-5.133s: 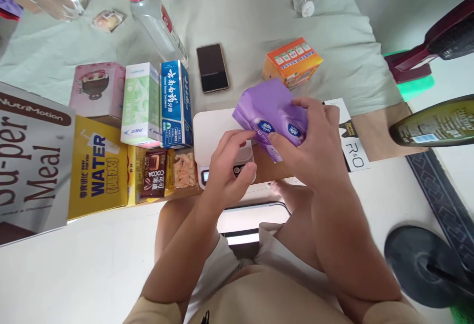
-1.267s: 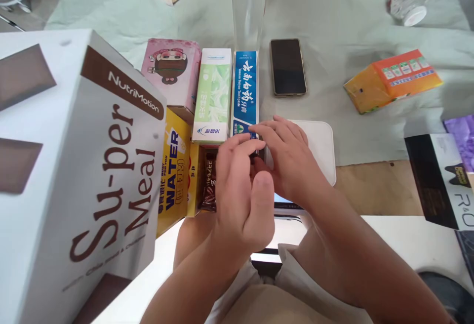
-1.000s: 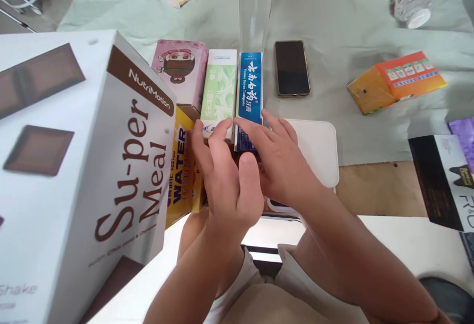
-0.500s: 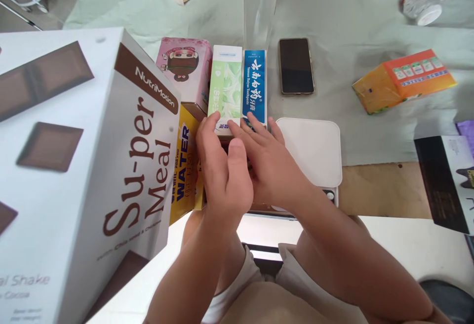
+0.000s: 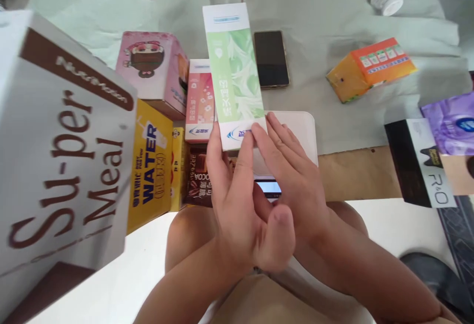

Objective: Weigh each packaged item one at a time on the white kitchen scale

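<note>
A slim white-and-green toothpaste box point(image 5: 237, 74) is raised and slightly tilted, its near end between my two hands. My left hand point(image 5: 237, 195) grips the left edge and near end, with the thumb sticking out. Along the right edge press the fingers of my right hand point(image 5: 296, 176). Below and left of the raised box lies a similar pink box point(image 5: 200, 101), and a brown cocoa packet point(image 5: 198, 178) sits nearer to me. Partly hidden behind my right hand is a white kitchen scale point(image 5: 301, 129) with a lit display. The blue toothpaste box is out of sight.
On the left stand a large Su-per Meal box point(image 5: 74, 156), a yellow WATER box point(image 5: 150, 166) and a pink doll-print box point(image 5: 148, 67). A phone point(image 5: 272, 60) lies beyond the scale. Rightward are an orange carton point(image 5: 374, 69), a black-and-white box point(image 5: 422, 163) and a purple pack point(image 5: 452, 121).
The green toothpaste box has been lifted from the row and tilted, uncovering the pink box and cocoa packet. The blue box no longer shows. The whole view has shifted to the right.
</note>
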Motion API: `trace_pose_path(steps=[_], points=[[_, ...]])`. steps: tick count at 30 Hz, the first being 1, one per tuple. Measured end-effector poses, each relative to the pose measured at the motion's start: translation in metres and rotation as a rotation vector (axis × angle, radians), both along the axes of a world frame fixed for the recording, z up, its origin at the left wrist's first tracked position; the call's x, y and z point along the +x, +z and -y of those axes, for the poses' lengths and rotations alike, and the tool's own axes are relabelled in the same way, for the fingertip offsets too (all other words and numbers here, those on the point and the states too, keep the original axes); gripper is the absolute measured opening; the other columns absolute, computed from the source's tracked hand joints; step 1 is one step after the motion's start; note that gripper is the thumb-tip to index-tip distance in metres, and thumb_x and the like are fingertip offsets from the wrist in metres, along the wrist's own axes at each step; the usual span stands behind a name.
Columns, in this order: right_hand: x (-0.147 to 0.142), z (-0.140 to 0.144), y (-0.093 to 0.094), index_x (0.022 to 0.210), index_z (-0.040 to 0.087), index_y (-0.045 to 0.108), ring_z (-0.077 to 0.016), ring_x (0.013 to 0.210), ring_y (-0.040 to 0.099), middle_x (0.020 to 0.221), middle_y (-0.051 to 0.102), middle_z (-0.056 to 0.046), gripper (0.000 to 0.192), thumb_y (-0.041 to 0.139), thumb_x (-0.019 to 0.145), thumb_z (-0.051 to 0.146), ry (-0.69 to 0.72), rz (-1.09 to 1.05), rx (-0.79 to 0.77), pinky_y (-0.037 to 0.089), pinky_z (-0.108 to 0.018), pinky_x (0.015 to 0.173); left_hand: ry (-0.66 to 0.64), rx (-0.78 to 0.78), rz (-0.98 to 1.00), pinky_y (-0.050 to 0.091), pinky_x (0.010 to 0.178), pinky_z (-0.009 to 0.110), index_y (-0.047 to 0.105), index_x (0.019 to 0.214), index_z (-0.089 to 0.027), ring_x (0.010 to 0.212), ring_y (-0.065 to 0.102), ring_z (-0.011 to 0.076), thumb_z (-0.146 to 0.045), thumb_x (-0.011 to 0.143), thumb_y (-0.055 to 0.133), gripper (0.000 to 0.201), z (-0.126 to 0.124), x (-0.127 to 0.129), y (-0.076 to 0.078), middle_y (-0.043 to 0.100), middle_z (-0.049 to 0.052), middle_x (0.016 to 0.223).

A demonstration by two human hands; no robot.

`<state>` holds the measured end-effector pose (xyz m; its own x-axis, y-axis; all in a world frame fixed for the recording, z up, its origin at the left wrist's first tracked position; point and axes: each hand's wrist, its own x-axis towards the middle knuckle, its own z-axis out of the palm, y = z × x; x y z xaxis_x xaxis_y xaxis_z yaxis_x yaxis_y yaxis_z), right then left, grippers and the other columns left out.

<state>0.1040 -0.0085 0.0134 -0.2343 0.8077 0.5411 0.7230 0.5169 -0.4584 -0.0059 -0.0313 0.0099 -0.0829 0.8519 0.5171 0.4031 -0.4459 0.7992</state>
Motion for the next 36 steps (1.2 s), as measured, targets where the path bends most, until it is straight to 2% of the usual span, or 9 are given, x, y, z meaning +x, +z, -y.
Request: trace_pose_path(steps=[4, 8, 12, 16, 18, 22, 27, 31, 36], points=[[0.024, 0.029, 0.006, 0.145, 0.011, 0.065, -0.0275, 0.146, 0.067, 0.145, 0.075, -0.017, 0.050, 0.050, 0.101, 0.029, -0.151, 0.033, 0.023, 0.054, -0.040, 0.125, -0.109, -0.017, 0.014, 0.049, 0.128, 0.067, 0.050, 0.164, -0.014, 0.160, 0.047, 0.0455, -0.049, 0.109, 0.043, 0.065, 0.020, 0.021, -0.001, 0.036, 0.020, 0.176], [0.052, 0.055, -0.005, 0.145, 0.012, 0.067, -0.0286, 0.139, 0.073, 0.135, 0.080, -0.016, 0.049, 0.057, 0.101, 0.031, -0.185, 0.025, 0.039, 0.055, -0.038, 0.121, -0.185, 0.024, -0.067, 0.054, 0.117, 0.073, 0.043, 0.166, -0.006, 0.155, 0.046, 0.0509, -0.051, 0.103, 0.051, 0.078, 0.037, 0.037, -0.012, 0.042, 0.028, 0.165], [0.072, 0.068, -0.013, 0.140, 0.013, 0.070, -0.0277, 0.133, 0.076, 0.131, 0.082, -0.016, 0.045, 0.057, 0.099, 0.029, -0.144, 0.029, 0.025, 0.054, -0.037, 0.118, -0.221, -0.069, -0.171, 0.059, 0.111, 0.061, 0.053, 0.152, -0.010, 0.143, 0.053, 0.0420, -0.040, 0.098, 0.053, 0.062, 0.040, 0.039, -0.016, 0.051, 0.023, 0.145], [0.085, 0.060, -0.011, 0.139, 0.019, 0.068, -0.0247, 0.122, 0.081, 0.121, 0.086, -0.006, 0.043, 0.059, 0.100, 0.035, -0.151, 0.057, -0.055, 0.043, -0.039, 0.127, -0.160, -0.059, -0.167, 0.059, 0.102, 0.049, 0.059, 0.132, -0.018, 0.123, 0.056, 0.0300, -0.041, 0.101, 0.052, 0.038, 0.022, 0.030, -0.022, 0.054, 0.014, 0.124], [0.092, 0.051, -0.013, 0.143, 0.024, 0.065, -0.0251, 0.118, 0.081, 0.119, 0.086, -0.003, 0.044, 0.056, 0.101, 0.037, -0.191, 0.017, -0.049, 0.039, -0.044, 0.130, -0.143, -0.020, -0.136, 0.056, 0.104, 0.050, 0.058, 0.134, -0.021, 0.123, 0.055, 0.0298, -0.045, 0.103, 0.053, 0.039, 0.010, 0.024, -0.029, 0.055, 0.013, 0.125], [0.101, 0.036, -0.024, 0.147, 0.032, 0.060, -0.0303, 0.117, 0.080, 0.121, 0.084, -0.004, 0.045, 0.051, 0.104, 0.042, -0.255, -0.056, -0.036, 0.043, -0.056, 0.125, -0.135, -0.048, -0.002, 0.049, 0.116, 0.056, 0.057, 0.141, -0.027, 0.137, 0.054, 0.0332, -0.057, 0.105, 0.046, 0.048, -0.005, 0.013, -0.044, 0.051, 0.013, 0.142], [0.101, 0.030, -0.033, 0.142, 0.032, 0.062, -0.0289, 0.117, 0.080, 0.122, 0.083, -0.003, 0.041, 0.047, 0.106, 0.046, -0.239, -0.126, -0.030, 0.044, -0.056, 0.123, -0.109, 0.053, 0.162, 0.049, 0.120, 0.048, 0.065, 0.135, -0.029, 0.136, 0.057, 0.0285, -0.063, 0.103, 0.042, 0.051, -0.016, 0.008, -0.056, 0.051, 0.009, 0.141], [0.100, 0.029, -0.033, 0.140, 0.031, 0.062, -0.0270, 0.117, 0.078, 0.124, 0.082, -0.004, 0.039, 0.045, 0.107, 0.044, -0.206, -0.139, -0.036, 0.049, -0.054, 0.120, -0.107, 0.120, 0.107, 0.051, 0.120, 0.051, 0.067, 0.135, -0.030, 0.133, 0.060, 0.0288, -0.065, 0.104, 0.042, 0.053, -0.022, 0.006, -0.055, 0.053, 0.009, 0.140], [0.098, 0.023, -0.036, 0.135, 0.028, 0.065, -0.0265, 0.118, 0.077, 0.123, 0.081, -0.006, 0.038, 0.044, 0.107, 0.044, -0.170, -0.161, 0.005, 0.058, -0.049, 0.104, -0.120, 0.312, 0.014, 0.053, 0.120, 0.050, 0.064, 0.146, -0.032, 0.134, 0.061, 0.0271, -0.061, 0.106, 0.046, 0.052, -0.024, 0.003, -0.044, 0.058, 0.007, 0.143]])
